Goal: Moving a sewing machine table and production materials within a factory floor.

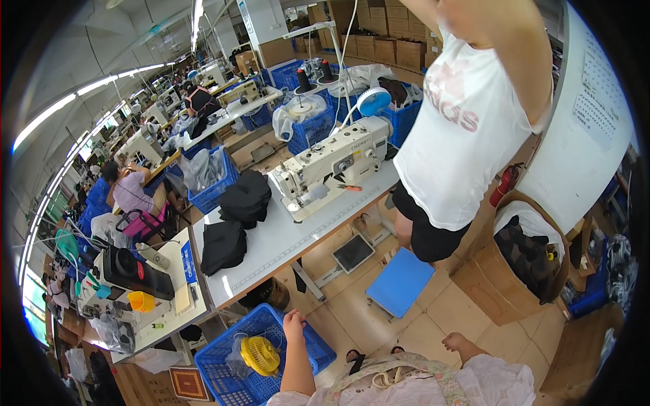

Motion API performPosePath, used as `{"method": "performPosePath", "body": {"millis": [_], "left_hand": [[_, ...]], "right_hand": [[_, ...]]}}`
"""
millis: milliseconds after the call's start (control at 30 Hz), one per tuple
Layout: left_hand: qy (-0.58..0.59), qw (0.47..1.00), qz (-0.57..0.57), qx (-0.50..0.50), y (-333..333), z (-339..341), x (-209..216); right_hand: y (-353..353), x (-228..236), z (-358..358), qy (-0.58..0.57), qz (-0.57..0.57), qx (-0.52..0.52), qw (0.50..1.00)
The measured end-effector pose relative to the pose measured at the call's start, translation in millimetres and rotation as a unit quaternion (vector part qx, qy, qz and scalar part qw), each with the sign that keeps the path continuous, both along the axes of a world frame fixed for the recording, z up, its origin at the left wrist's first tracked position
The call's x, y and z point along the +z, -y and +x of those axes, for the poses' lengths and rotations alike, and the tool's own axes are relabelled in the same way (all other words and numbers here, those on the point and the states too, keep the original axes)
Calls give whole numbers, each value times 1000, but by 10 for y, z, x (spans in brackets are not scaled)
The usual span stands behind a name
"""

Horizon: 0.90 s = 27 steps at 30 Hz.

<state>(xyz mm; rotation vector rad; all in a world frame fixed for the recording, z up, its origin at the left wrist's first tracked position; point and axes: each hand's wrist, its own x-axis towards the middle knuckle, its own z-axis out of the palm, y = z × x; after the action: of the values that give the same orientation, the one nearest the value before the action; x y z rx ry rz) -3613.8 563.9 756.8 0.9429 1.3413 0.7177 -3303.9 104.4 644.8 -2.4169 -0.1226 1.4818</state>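
Observation:
My left hand [294,327] is raised over the edge of a blue plastic crate [317,346], its fingers curled in and nothing visible in them. Inside that crate lie a yellow fan [260,356] and some clear plastic wrapping. My right hand [458,343] hangs above the tiled floor with loosely bent fingers, holding nothing that I can see. Nearest to it is a stool with a blue top [401,281]. Beyond my hands, a white sewing machine [332,162] stands on a long table [271,252]. Stacks of black fabric pieces [225,247] and orange-handled snips [350,187] lie there.
A person in a white top [460,128] stands beside the table, arms raised. An open cardboard box [497,287] with dark fabric stands at right, near a white board [575,135]. Another sewing machine [135,274] is at left. A foot pedal [353,254] sits under the table.

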Motion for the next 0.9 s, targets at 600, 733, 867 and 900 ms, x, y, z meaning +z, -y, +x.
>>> {"method": "performPosePath", "body": {"millis": [600,733,867,900], "left_hand": [[3,1000,-9,-1,-22,-194,38],[-22,999,-22,-16,-72,-176,55],[-24,998,-22,-47,-126,-62,37],[-23,998,-26,-45,-140,-22,39]], "right_hand": [[-55,179,-258,10,-8,-12,1000],[-30,231,-370,5,-18,-17,1000],[81,186,-466,31,4,-52,998],[117,199,-494,47,14,-62,997]]}}
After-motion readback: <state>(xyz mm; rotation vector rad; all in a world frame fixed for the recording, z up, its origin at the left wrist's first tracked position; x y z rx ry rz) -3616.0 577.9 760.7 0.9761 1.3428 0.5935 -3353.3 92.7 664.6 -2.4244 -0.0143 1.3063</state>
